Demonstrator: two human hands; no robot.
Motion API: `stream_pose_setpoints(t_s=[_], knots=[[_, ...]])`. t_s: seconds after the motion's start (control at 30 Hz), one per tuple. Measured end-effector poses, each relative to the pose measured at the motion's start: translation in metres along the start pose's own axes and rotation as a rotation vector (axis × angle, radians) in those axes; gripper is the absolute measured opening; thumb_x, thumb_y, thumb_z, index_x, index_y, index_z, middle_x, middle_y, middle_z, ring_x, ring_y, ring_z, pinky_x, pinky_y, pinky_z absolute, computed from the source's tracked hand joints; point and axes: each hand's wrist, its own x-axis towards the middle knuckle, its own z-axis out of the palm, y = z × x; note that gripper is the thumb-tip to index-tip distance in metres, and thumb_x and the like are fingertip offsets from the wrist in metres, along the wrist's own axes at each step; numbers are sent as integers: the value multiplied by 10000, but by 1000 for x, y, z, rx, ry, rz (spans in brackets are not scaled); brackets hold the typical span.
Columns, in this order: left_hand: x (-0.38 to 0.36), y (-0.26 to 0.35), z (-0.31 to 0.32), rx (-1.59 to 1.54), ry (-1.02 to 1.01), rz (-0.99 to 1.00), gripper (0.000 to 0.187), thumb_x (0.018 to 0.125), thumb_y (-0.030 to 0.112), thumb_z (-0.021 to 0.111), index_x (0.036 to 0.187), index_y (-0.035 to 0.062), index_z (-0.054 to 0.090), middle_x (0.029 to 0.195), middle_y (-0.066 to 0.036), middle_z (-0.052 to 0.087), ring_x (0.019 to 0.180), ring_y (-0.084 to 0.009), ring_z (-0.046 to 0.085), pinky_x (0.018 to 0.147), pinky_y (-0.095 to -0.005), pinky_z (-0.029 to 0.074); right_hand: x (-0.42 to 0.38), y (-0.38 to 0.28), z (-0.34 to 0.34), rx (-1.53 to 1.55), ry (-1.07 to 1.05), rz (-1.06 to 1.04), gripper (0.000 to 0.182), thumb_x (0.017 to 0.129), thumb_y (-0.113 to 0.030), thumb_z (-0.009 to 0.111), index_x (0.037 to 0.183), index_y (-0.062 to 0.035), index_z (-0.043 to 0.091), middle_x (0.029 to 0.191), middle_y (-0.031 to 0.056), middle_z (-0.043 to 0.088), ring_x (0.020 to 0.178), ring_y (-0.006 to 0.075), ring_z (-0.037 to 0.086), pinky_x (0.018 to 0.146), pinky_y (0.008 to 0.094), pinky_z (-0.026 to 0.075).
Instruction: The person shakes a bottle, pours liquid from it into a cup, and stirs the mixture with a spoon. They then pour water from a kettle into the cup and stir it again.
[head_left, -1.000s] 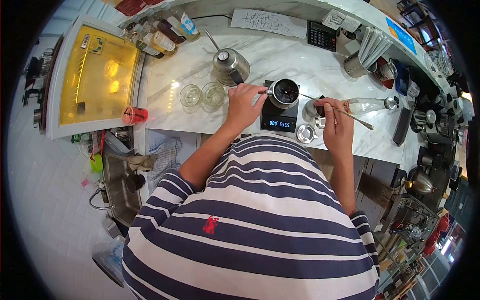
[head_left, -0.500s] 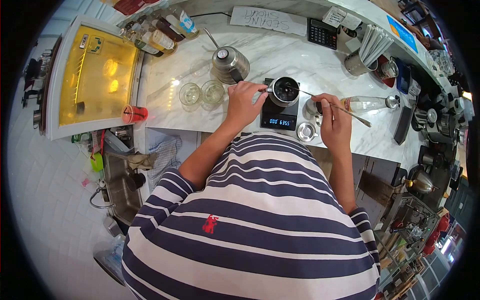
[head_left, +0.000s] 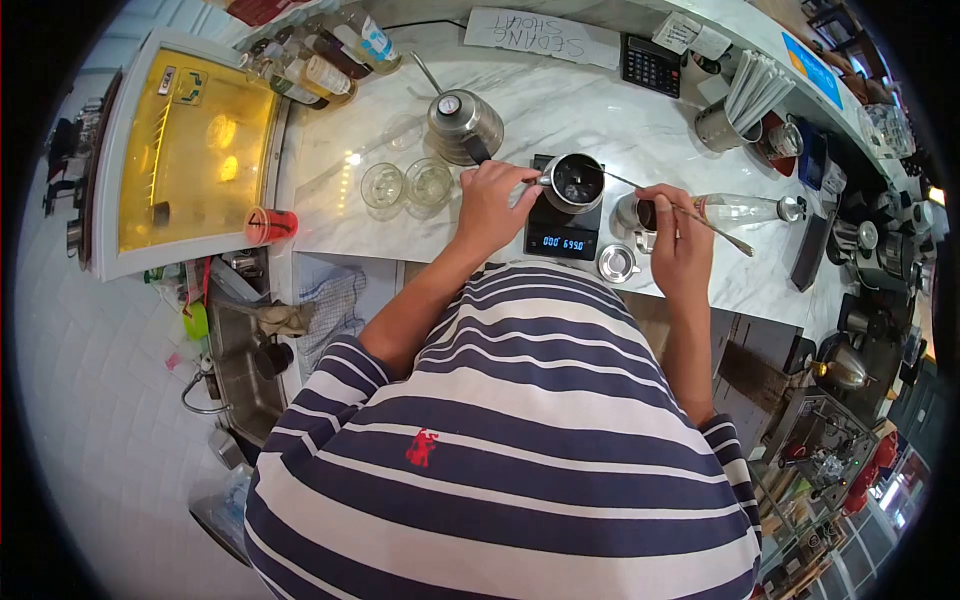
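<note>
A metal cup [head_left: 575, 203] with dark liquid inside stands on a black digital scale [head_left: 562, 243], whose display is lit. My left hand [head_left: 493, 203] pinches the cup's handle from the left side. In my right hand [head_left: 683, 240] is a long thin bar spoon [head_left: 725, 232], its far end reaching into the cup's mouth. Beside that hand sits another metal cup [head_left: 630, 212], partly covered by the fingers. A small round metal lid [head_left: 617, 263] lies at the counter's front edge, right of the scale.
Left of the cup stand a gooseneck kettle [head_left: 466, 125] and two clear glasses [head_left: 428, 184]. A clear bottle [head_left: 745, 208] lies to the right. Farther back are a straw holder [head_left: 722, 130], a calculator [head_left: 651, 66] and several bottles [head_left: 325, 75]. An open yellow-lined lid [head_left: 195, 150] borders the left.
The scale's reading has risen from about 635 to about 695. My right hand and the spoon have shifted slightly right and down. The left hand keeps its grip on the handle.
</note>
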Motion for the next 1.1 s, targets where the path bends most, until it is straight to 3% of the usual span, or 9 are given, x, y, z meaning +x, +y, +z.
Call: stream_pose_setpoints(t_s=[0.17,0.2,0.3,0.5,0.77,1.1], knots=[[1,-3,1,-11,0,-1,211,891,224,790,1072,118,770,1036,-34,739,1058,-254,630,943,-428,389,-2,2,-8,4,-3,-1,181,1067,-97,559,1060,-10,718,939,85,736,665,178,597,645,301,473],[2,-4,0,-13,-2,1,209,893,229,790,1069,117,770,1034,-34,739,1060,-253,629,943,-427,388,0,7,-2,46,19,-85,180,1066,-93,557,1062,-9,716,949,89,739,685,180,613,660,300,480],[3,-4,1,-15,-13,1,211,896,242,789,1063,115,770,1029,-34,737,1066,-250,626,942,-423,384,2,9,2,31,-60,10,188,1070,-92,550,1060,0,713,959,94,742,708,188,632,686,299,492],[2,-6,0,-1,-12,14,219,896,248,788,1067,114,765,1021,-34,735,1068,-250,624,936,-419,380,0,6,-8,39,0,40,198,1071,-90,547,1042,-1,722,941,91,729,714,184,636,683,305,494],[3,-7,2,-11,-16,14,225,885,237,797,1075,119,766,1035,-31,744,1067,-251,636,925,-422,387,-1,3,6,31,-17,15,167,1054,-82,570,1059,-24,727,908,88,709,652,183,572,626,311,453],[6,0,-2,-25,-7,10,230,879,246,804,1079,137,774,1050,-41,742,1066,-251,636,925,-418,394,-9,6,-2,30,-20,-35,176,1061,-89,559,1086,-27,722,896,88,710,682,198,587,649,319,467]])
